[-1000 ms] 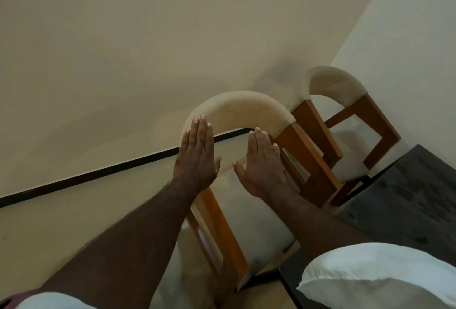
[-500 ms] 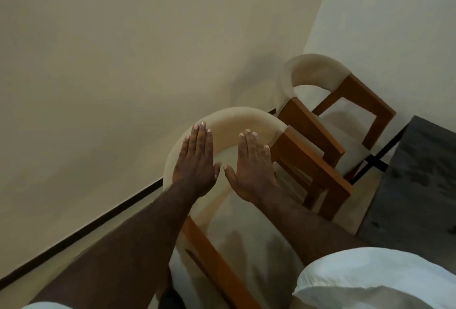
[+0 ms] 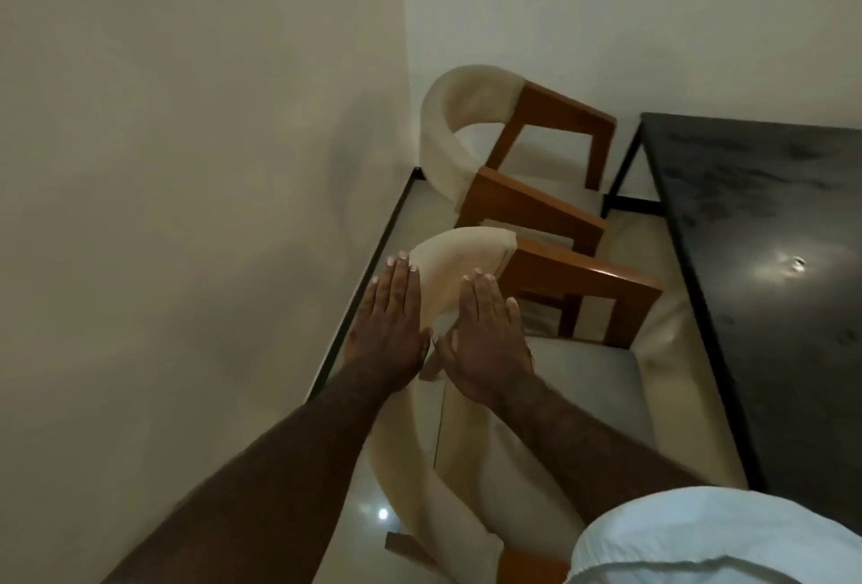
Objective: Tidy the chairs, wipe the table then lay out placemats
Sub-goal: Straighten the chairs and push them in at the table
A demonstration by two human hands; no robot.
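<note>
Finding: the left hand (image 3: pixel 389 334) and the right hand (image 3: pixel 490 343) are held out flat, side by side, over the curved cream back of the near chair (image 3: pixel 459 259). The fingers (image 3: pixel 401 287) of each hand are straight and pressed together, and the thumbs angle inward until they almost meet. Neither hand holds anything. Whether the palms rest on the chair back or hover above it cannot be told from this angle.

Position of items: the near chair stands alongside the long edge of the table (image 3: pixel 746 219), with its back to the wall (image 3: pixel 186 163) and its wooden arm toward the table, leaving a gap of floor (image 3: pixel 373 481) between. The far chair (image 3: pixel 448 117) sits just beyond it in the corner, facing the same way, with the two frames close together. A white sleeve (image 3: pixel 699 541) shows at the lower right.

Assessment: the task appears to be at the chair stage. Flat, closed palms above the back suit a push or a steadying press rather than a lift, which would fit sliding the seat in toward the table. The table top shows only a light glare. No cloth or placemats are in view, so wiping and laying out are judged not yet begun
</note>
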